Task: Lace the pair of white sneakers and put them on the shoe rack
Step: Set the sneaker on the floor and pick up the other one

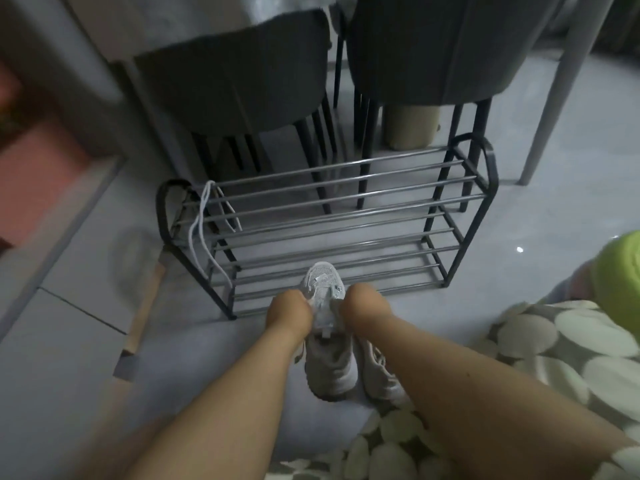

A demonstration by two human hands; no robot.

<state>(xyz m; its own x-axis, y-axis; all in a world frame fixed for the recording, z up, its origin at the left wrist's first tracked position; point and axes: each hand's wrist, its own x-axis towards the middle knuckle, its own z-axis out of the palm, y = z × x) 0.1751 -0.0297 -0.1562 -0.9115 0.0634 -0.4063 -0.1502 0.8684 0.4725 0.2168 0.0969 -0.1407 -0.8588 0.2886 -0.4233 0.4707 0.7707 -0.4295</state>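
Head view. Two hands, left hand and right hand, were present; two white sneakers, one held sneaker and one sneaker on the floor; one shoe rack; one loose white lace; two dark chairs, left chair and right chair.

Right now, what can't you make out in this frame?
- Fingers of the left hand and right hand: head view, hidden behind the knuckles.
- Held sneaker: lacing hidden by both hands and blur.
- Second sneaker: partly covered by the right forearm.
- Loose lace on the shoe rack: ends too thin to trace.
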